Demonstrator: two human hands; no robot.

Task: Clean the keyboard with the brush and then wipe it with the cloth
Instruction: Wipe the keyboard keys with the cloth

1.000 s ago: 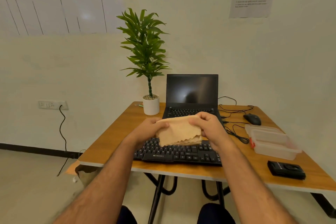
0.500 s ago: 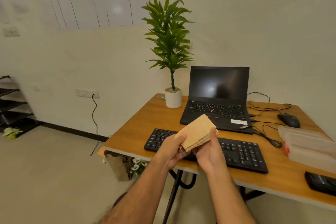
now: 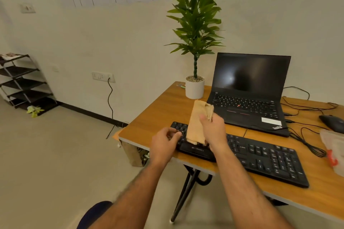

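Head view shows your right hand point(image 3: 214, 132) gripping the folded cloth point(image 3: 200, 121) over the keyboard point(image 3: 260, 158) at its 9 o'clock end; your left hand point(image 3: 163, 145), fingers curled, steadies that edge. No brush visible, so judge brushing finished, wiping just starting.

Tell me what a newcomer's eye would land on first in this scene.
First, the folded tan cloth that the right hand grips above the left end of the black keyboard, with the left hand curled beside it at the desk edge. Next, the tall green plant in its white pot beside the open laptop at the back.
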